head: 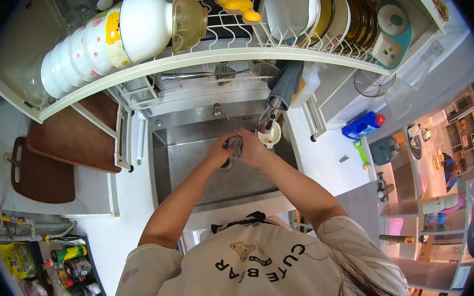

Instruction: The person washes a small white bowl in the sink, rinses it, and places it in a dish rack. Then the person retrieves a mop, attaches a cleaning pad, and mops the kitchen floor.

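Observation:
A crumpled grey cloth [234,145] is squeezed between both hands over the stainless steel sink [206,184]. My left hand [221,149] grips it from the left, and my right hand [252,147] closes on it from the right. Below the hands lies the sink drain [226,166], partly hidden by them. Just right of my right hand, a cream strainer basket [270,135] sits at the sink's side. The faucet [270,117] stands near it, with another dark grey cloth [287,85] hanging above.
A white dish rack [220,57] with stacked bowls [85,51] and plates [352,19] spans the sink. Brown cutting boards [71,137] stand left. On the right counter are a blue bottle with a red cap [362,126] and a green peeler [361,152].

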The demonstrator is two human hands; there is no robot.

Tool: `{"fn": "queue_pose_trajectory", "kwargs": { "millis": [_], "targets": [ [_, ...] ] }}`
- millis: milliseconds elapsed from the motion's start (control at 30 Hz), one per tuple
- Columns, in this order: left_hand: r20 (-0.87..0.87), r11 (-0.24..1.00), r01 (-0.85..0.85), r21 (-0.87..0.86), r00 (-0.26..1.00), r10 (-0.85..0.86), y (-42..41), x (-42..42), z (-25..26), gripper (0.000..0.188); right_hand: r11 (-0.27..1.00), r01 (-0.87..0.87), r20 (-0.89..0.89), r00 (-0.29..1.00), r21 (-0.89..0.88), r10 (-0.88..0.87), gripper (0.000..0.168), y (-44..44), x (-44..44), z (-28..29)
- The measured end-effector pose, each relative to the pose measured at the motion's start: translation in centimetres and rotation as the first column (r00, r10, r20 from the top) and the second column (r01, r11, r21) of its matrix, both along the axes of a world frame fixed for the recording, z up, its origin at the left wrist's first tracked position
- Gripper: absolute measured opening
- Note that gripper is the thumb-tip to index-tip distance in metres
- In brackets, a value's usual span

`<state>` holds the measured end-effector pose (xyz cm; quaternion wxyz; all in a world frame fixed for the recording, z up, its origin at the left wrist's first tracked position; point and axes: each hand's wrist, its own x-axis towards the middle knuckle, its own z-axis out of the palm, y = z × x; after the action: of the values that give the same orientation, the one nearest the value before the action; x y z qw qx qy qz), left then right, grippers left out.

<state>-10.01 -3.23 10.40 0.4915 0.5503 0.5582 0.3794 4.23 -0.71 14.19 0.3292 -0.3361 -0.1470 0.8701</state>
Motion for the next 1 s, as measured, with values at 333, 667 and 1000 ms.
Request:
{"fn": "queue_pose_trajectory", "kwargs": {
  "millis": [333, 667, 1000],
  "targets": [
    [0.133, 0.997, 0.015, 0.070, 0.991, -0.024, -1.1, -6.1, 7.1, 0.034, 0.556, -0.502, 0.722, 0.626, 0.662, -0.294, 0.033, 0.2, 1.4, 2.4],
    [-0.319, 0.977, -0.011, 0.212, 0.945, 0.080, -1.9, -6.5, 11.1, 0.016, 0.153, -0.589, 0.513, 0.512, 0.793, -0.689, 0.016, -0.9, 0.9, 4.9],
    [-0.042, 0.944, -0.030, 0.329, 0.998, 0.047, -0.6, -6.8, 10.9, 0.017, 0.449, -0.672, 0.808, 0.511, 0.588, -0.294, 0.047, 1.4, 0.0, 4.7]
  ]
}}
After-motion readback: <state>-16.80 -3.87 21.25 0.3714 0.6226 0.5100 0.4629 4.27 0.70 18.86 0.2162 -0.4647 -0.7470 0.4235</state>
